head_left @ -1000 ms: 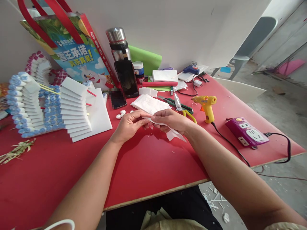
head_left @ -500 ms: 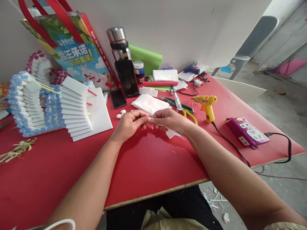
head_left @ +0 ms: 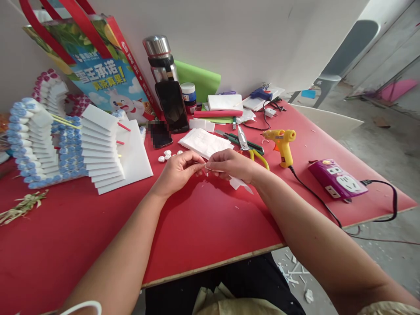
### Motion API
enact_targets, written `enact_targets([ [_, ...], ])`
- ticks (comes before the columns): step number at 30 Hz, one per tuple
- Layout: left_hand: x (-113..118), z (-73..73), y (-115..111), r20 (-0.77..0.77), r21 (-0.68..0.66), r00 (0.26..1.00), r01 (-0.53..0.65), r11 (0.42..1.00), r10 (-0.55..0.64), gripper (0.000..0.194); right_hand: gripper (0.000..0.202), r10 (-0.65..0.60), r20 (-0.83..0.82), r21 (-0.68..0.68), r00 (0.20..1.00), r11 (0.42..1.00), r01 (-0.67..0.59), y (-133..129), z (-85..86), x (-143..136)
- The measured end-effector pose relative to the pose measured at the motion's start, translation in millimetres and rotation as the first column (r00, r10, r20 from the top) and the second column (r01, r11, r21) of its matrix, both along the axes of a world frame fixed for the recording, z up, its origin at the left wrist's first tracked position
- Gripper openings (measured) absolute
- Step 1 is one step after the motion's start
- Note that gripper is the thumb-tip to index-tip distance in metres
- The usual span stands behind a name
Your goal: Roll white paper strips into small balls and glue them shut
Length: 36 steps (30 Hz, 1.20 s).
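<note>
My left hand point(head_left: 179, 174) and my right hand point(head_left: 228, 164) meet fingertip to fingertip just above the table, both in a pinch. Thin white tissue paper point(head_left: 241, 183) is held in my right hand, its loose end hanging out below the palm. At the touching fingertips the paper's end is mostly hidden, and my left thumb and forefinger close on it. Several small white twisted paper balls point(head_left: 167, 155) lie beside my left hand. A stack of white tissue sheets point(head_left: 205, 142) lies right behind both hands.
On the red table point(head_left: 210, 227) are yellow-handled scissors point(head_left: 265, 161), a yellow glue gun point(head_left: 285, 146) and a purple power socket point(head_left: 339, 180) with cords. To the left stand a white-and-blue paper model point(head_left: 70, 151) and white foam boards point(head_left: 103, 153). Phones, a steel flask point(head_left: 159, 57) and a bag point(head_left: 108, 78) stand behind.
My hands stay together, with the fingertips shifting slightly at the pinch. Less white paper shows between them now. The camera view has shifted a little.
</note>
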<state>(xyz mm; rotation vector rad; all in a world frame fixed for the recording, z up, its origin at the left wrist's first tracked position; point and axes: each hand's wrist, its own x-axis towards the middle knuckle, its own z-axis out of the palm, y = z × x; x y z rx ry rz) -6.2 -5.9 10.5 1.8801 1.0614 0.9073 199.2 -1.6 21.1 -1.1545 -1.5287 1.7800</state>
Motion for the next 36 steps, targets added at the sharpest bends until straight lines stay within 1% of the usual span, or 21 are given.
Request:
enact_targets([
  [2, 2.2, 1.0, -1.6, -0.066, 0.192, 0.997, -0.013, 0.981, 0.027, 0.019, 0.022, 0.001, -0.104, -0.132, 0.995, 0.991, -0.014, 0.5, 0.6, -0.8],
  [3, 3.1, 1.3, -2.3, -0.103, 0.295, 0.993, -0.020, 0.955, 0.052, 0.018, 0.021, -0.005, -0.162, -0.190, 0.987, 0.981, -0.026, 0.9, 0.9, -1.6],
  [5, 4.1, 1.0, -3.0, -0.177, 0.468, 0.977, -0.020, 0.883, 0.116, 0.017, 0.019, -0.030, -0.261, -0.289, 0.965, 0.956, -0.048, 1.9, 1.2, -3.2],
  [7, 4.2, -0.5, -3.0, -0.249, 0.578, 0.953, 0.001, 0.816, 0.175, 0.019, 0.017, -0.057, -0.332, -0.381, 0.942, 0.921, -0.079, 3.4, 0.6, -4.4],
  [9, 4.4, -2.5, -2.7, -0.311, 0.636, 0.926, 0.035, 0.771, 0.215, 0.020, 0.016, -0.066, -0.385, -0.465, 0.921, 0.875, -0.132, 5.7, -1.1, -4.9],
  [12, 6.4, -3.3, -4.2, -0.343, 0.664, 0.908, 0.052, 0.746, 0.242, 0.021, 0.014, -0.053, -0.466, -0.529, 0.883, 0.817, -0.230, 9.0, -3.7, -4.9],
  [14, 9.2, -1.7, -6.7, -0.307, 0.651, 0.922, 0.022, 0.758, 0.237, 0.020, 0.013, -0.029, -0.490, -0.534, 0.872, 0.800, -0.274, 9.8, -3.8, -5.2],
  [15, 10.7, -0.6, -8.1, -0.268, 0.630, 0.938, -0.003, 0.776, 0.221, 0.019, 0.012, -0.022, -0.480, -0.527, 0.877, 0.807, -0.268, 9.4, -3.3, -5.6],
  [16, 12.0, 0.5, -9.3, -0.217, 0.596, 0.956, -0.029, 0.803, 0.196, 0.018, 0.012, -0.025, -0.450, -0.510, 0.893, 0.828, -0.234, 8.3, -2.3, -6.2],
  [18, 13.5, 1.8, -10.4, -0.094, 0.467, 0.988, -0.068, 0.882, 0.126, 0.013, 0.013, -0.062, -0.337, -0.406, 0.939, 0.910, -0.086, 4.6, 0.0, -7.3],
  [19, 13.3, 1.7, -10.1, -0.018, 0.366, 0.995, -0.081, 0.927, 0.094, 0.013, 0.014, -0.092, -0.261, -0.305, 0.961, 0.952, 0.008, 2.1, 1.1, -7.9],
  [20, 12.5, 1.0, -9.1, 0.062, 0.239, 0.995, -0.087, 0.967, 0.075, 0.017, 0.015, -0.123, -0.178, -0.173, 0.976, 0.981, 0.092, -0.4, 2.0, -8.3],
  [21, 11.1, 0.0, -7.7, 0.137, 0.094, 0.988, -0.080, 0.992, 0.067, 0.020, 0.016, -0.150, -0.098, -0.022, 0.984, 0.989, 0.149, -2.8, 2.6, -8.6],
  [22, 9.4, -1.1, -5.9, 0.207, -0.060, 0.976, -0.058, 0.997, 0.069, 0.020, 0.016, -0.172, -0.025, 0.129, 0.985, 0.976, 0.174, -4.8, 2.8, -8.8],
  [23, 7.5, -2.2, -4.2, 0.253, -0.203, 0.964, -0.032, 0.979, 0.084, 0.015, 0.018, -0.188, 0.039, 0.266, 0.981, 0.949, 0.172, -6.5, 2.6, -9.0],
  [24, 5.8, -2.9, -2.7, 0.271, -0.308, 0.961, 0.028, 0.951, 0.060, 0.018, 0.019, -0.201, 0.091, 0.379, 0.975, 0.913, 0.153, -7.7, 2.2, -9.1],
  [25, 4.4, -3.0, -1.6, 0.269, -0.383, 0.963, 0.089, 0.919, 0.018, 0.025, 0.020, -0.208, 0.135, 0.467, 0.969, 0.875, 0.123, -8.6, 1.6, -9.3],
  [27, 3.2, -1.6, -1.5, 0.227, -0.432, 0.973, 0.145, 0.890, -0.048, 0.029, 0.021, -0.217, 0.214, 0.583, 0.952, 0.811, 0.054, -9.7, 0.1, -9.7],
  [29, 3.3, 1.2, -3.6, 0.172, -0.418, 0.981, 0.156, 0.895, -0.091, 0.027, 0.021, -0.217, 0.293, 0.632, 0.931, 0.774, -0.019, -10.7, -1.5, -10.2],
  [33, 3.2, 4.3, -8.1, -0.003, -0.320, 0.990, 0.135, 0.938, -0.144, 0.028, 0.022, -0.198, 0.433, 0.652, 0.879, 0.742, -0.154, -12.1, -3.9, -10.2],
  [36, 1.8, 2.4, -7.3, -0.172, -0.203, 0.975, 0.101, 0.974, -0.137, 0.028, 0.021, -0.187, 0.488, 0.653, 0.853, 0.726, -0.215, -11.8, -3.8, -9.0],
])
